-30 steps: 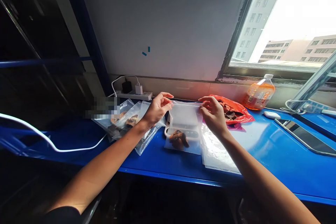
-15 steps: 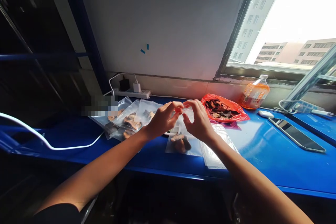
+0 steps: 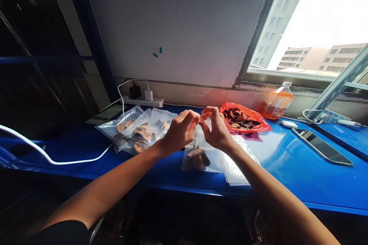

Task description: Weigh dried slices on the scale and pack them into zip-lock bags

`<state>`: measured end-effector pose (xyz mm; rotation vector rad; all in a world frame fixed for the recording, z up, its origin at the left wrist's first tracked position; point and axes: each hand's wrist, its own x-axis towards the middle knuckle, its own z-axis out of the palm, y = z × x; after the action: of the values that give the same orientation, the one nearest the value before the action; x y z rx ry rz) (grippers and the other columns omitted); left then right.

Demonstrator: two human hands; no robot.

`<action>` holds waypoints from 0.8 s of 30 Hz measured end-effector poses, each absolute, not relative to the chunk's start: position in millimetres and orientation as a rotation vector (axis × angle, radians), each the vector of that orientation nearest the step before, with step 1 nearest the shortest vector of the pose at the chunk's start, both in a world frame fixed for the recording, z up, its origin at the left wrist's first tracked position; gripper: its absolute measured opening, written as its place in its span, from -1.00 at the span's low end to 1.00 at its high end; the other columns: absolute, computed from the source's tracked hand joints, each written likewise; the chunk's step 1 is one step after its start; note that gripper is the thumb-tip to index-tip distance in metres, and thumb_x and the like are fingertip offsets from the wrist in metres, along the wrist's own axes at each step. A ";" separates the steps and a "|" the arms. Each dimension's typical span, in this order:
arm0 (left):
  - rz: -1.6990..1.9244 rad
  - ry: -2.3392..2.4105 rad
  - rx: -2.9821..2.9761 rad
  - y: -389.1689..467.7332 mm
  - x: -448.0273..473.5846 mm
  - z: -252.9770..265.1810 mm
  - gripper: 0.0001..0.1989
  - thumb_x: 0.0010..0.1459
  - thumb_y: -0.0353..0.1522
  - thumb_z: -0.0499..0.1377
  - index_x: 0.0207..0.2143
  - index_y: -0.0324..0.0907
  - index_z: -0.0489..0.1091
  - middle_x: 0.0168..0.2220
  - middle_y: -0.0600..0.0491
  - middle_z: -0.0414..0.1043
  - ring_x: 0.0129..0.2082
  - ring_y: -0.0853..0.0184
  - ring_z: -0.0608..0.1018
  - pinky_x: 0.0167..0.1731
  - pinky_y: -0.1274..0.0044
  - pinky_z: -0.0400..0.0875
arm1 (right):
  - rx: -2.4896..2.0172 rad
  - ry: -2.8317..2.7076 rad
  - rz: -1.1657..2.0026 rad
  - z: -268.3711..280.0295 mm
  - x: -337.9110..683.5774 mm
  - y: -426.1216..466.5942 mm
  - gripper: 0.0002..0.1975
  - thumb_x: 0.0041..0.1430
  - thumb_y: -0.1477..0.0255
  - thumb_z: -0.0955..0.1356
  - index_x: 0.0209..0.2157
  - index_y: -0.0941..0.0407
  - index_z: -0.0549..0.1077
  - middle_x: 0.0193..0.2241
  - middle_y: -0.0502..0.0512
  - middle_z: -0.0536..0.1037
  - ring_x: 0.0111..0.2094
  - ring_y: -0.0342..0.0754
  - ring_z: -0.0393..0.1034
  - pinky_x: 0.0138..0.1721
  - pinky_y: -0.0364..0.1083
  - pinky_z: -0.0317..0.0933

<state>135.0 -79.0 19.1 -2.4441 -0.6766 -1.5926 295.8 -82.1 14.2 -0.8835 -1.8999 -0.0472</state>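
My left hand (image 3: 180, 129) and my right hand (image 3: 216, 130) meet above the blue table, fingertips almost touching. Both are closed in a pinch at the top edge of a clear plastic bag (image 3: 188, 165), which hangs down between them. Brown dried slices (image 3: 198, 159) lie in the bottom of this bag. The fingers hide most of its upper edge. To the left, several clear bags (image 3: 136, 130) with similar slices overlap one another. Partly under my right forearm is a stack of flat clear bags (image 3: 235, 170).
An open red plastic bag (image 3: 261, 125) of dark dried pieces sits behind my right hand. Farther right are an orange drink bottle (image 3: 277, 101), a white case (image 3: 289, 124) and a phone (image 3: 322, 146). A power strip (image 3: 156, 102) and white cable (image 3: 83, 160) are on the left.
My fingertips have drawn slightly closer together at the bag's top edge. The bag stays in nearly the same place, and the view has shifted a little.
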 end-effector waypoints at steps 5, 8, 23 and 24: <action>-1.668 -0.758 -2.413 -78.2 132.5 23.0 -0.82 0.15 -0.54 0.07 -0.38 -0.11 0.12 -0.42 0.12 0.32 -0.43 0.41 0.40 -0.39 0.54 0.33 | -0.892 -1.937 0.100 18.1 315.2 -67.9 -0.70 0.12 0.49 0.24 -0.12 0.05 0.09 -0.37 0.02 0.40 -0.32 -0.03 0.33 -0.13 0.07 0.18; -1.732 -0.826 -2.435 -78.8 130.5 26.9 -0.79 0.16 -0.51 0.08 -0.41 -0.10 0.08 -0.43 0.13 0.30 -0.44 0.42 0.39 -0.39 0.53 0.31 | -0.923 -1.941 0.079 18.7 325.0 -61.6 -0.71 0.11 0.50 0.24 -0.13 0.05 0.10 -0.35 0.03 0.40 -0.32 -0.04 0.32 -0.11 0.11 0.17; -2.272 -1.194 -2.548 -74.9 126.0 35.6 -0.83 0.11 -0.39 0.16 -0.34 -0.11 0.15 -0.39 0.13 0.33 -0.33 0.41 0.44 -0.19 0.48 0.37 | -0.754 -1.573 0.615 25.7 334.9 -55.0 -0.68 0.08 0.29 0.35 -0.21 0.00 0.12 -0.42 -0.08 0.33 -0.50 -0.19 0.20 -0.52 -0.20 0.13; -2.303 -1.242 -2.551 -73.3 125.7 34.3 -0.84 0.11 -0.38 0.16 -0.30 -0.12 0.19 -0.37 0.12 0.34 -0.31 0.40 0.46 -0.18 0.47 0.37 | -0.730 -1.535 0.652 26.1 331.9 -56.9 -0.67 0.07 0.28 0.36 -0.22 0.00 0.13 -0.43 -0.10 0.32 -0.52 -0.20 0.19 -0.54 -0.21 0.11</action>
<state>125.7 -73.3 34.3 -2.5511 -1.2416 -2.3034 331.9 -56.9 26.1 -0.7301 -1.5349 0.6515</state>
